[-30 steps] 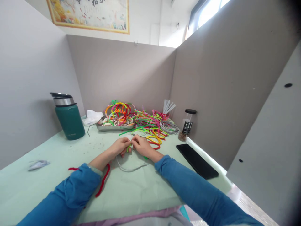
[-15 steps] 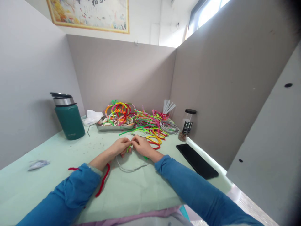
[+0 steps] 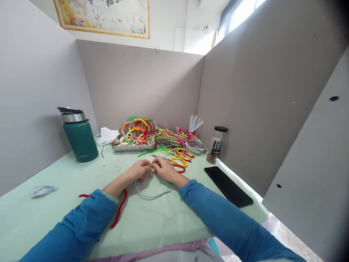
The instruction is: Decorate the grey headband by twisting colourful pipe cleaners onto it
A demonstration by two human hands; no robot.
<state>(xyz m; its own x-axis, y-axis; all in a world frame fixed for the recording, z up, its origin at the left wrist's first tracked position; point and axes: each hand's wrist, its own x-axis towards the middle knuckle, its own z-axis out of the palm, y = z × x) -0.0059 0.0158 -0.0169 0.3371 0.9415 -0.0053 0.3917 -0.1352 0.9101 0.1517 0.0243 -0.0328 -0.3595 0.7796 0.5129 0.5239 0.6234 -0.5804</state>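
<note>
My left hand (image 3: 140, 170) and my right hand (image 3: 164, 169) meet over the middle of the table, fingertips pinched together. Between them a short yellow-green pipe cleaner (image 3: 149, 172) pokes out below the fingers. A thin pale bit shows at the fingertips, too small to name. Beneath my hands a grey wire (image 3: 149, 198) curves over the cloth; whether its upper end is held is hidden. Beside my left forearm lies a red pipe cleaner (image 3: 119, 212), partly under the sleeve. A bit of green (image 3: 169, 183) peeks out under my right wrist.
At the back stand a metal tray (image 3: 133, 148) of pipe-cleaner pieces and a heap of coloured pipe cleaners (image 3: 174, 138). Coiled grey wire (image 3: 196, 147), a jar (image 3: 217, 145) and a black phone (image 3: 228, 186) are on the right. A green bottle (image 3: 81, 140) stands left. Grey partitions enclose the table.
My fingertips have shifted very slightly, and a thin pale bit shows more clearly between them. The arms and the things on the table stay put.
</note>
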